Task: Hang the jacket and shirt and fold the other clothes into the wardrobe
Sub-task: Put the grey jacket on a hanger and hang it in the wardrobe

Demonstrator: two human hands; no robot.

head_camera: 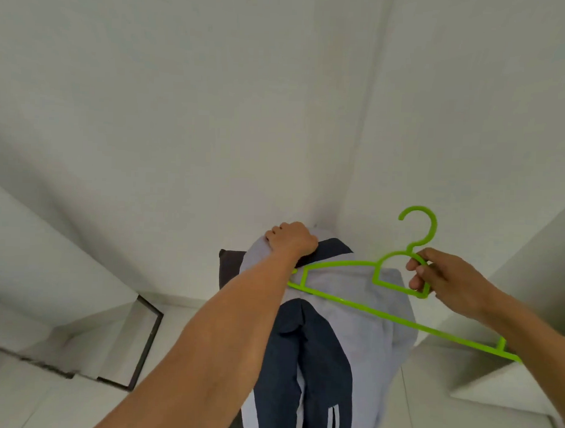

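Note:
A jacket [361, 312] in pale lilac-grey with a dark navy inside hangs down in the middle of the view. My left hand [291, 241] grips its upper edge at the collar and holds it up. My right hand [445, 280] pinches the neck of a bright green plastic hanger [336, 299], just below the hook. The hanger lies slanted across the front of the jacket, its left end near my left wrist and its right end under my right forearm. Whether the hanger's left end is inside the jacket I cannot tell.
White walls meet in a corner behind the jacket. A dark-framed panel [148, 340] leans low on the left. A white ledge [506, 381] juts in at the lower right. Pale floor lies below.

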